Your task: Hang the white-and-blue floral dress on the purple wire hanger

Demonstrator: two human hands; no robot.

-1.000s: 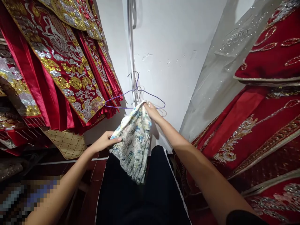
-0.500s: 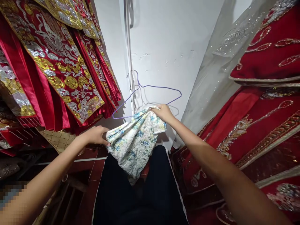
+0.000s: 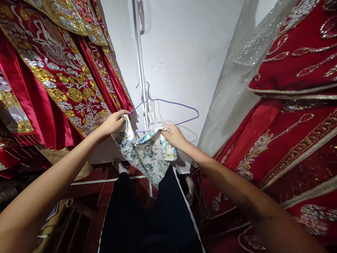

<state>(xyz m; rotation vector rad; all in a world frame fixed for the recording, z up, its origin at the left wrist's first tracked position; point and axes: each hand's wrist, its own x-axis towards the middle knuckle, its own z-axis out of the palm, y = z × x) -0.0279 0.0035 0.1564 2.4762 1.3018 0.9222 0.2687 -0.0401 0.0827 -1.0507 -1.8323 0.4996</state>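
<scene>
A white floral shirt [image 3: 150, 158] with blue and yellow flowers hangs between my two hands, its lower part falling toward my knees. My left hand [image 3: 114, 123] is closed on its upper left edge, beside a white band of the opening. My right hand [image 3: 173, 136] pinches the upper right edge, thumb on top. Behind the shirt, a purple wire hanger [image 3: 175, 102] hangs by its hook from a metal pole. The hanger's left end is hidden by my left hand and the cloth; whether it sits inside the shirt I cannot tell. Its right end shows bare.
Red gowns with gold and silver embroidery [image 3: 65, 77] hang at left. On the right are a sheer white sparkling gown [image 3: 229, 80] and a beaded red dress [image 3: 286, 133]. The metal pole [image 3: 140, 52] stands before a white wall, above a red tiled floor [image 3: 107, 191].
My left hand has moved up from the shirt's lower left side to its upper edge at the hanger's left end. The shirt's opening is now spread wider between both hands.
</scene>
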